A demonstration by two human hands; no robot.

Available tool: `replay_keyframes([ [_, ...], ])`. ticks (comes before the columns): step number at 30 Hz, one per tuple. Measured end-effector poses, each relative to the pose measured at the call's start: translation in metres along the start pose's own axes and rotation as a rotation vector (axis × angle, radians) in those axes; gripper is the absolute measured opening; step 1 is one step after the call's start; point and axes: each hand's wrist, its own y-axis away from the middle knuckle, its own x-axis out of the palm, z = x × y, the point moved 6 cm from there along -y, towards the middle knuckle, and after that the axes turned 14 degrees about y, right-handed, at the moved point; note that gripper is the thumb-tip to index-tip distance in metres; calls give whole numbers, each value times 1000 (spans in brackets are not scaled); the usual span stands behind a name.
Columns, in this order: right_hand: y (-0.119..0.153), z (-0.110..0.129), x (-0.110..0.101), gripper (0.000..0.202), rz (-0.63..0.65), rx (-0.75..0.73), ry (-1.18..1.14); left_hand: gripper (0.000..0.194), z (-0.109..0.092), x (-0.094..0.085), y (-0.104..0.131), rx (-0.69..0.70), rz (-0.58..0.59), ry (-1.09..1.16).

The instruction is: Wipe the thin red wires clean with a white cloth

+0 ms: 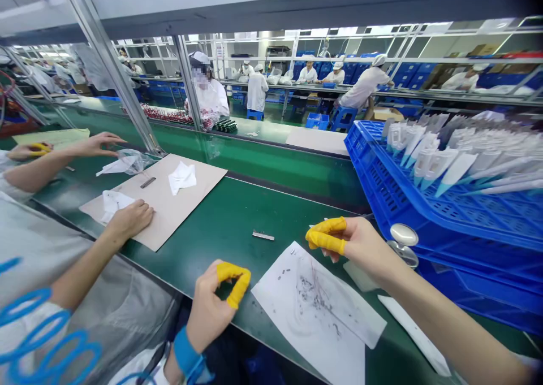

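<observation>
My left hand (214, 300) is just past the bench's front edge, yellow finger cots on thumb and index finger. Those two fingers are pinched together in a loop; anything between them is too small to make out. Above the far corner of a white paper sheet (288, 317) is my right hand (350, 238), also in yellow cots. Its thumb and index finger are closed, and whatever they hold is hidden. On the sheet, a clear plastic bag (339, 311) has small dark parts and thin wires at it. A short metal strip (263, 236) lies on the green bench between my hands.
Stacked blue crates (382, 187) on the right hold many white, blue-tipped pieces (441, 159). A long white piece (416, 334) lies beneath my right forearm. At left, a co-worker's hands (131, 220) are over a cardboard sheet (199, 176). A coiled blue cord (38, 317) hangs lower left.
</observation>
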Motion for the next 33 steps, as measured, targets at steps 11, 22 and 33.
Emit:
replay_keyframes([
  [11, 31, 11, 5, 18, 90, -37, 20, 14, -74, 40, -20, 120, 131, 250],
  [22, 34, 8, 11, 14, 71, -63, 44, 7, -75, 46, -20, 156, 183, 191],
  [33, 18, -42, 3, 15, 207, 157, 412, 9, -9, 62, -16, 55, 321, -148],
])
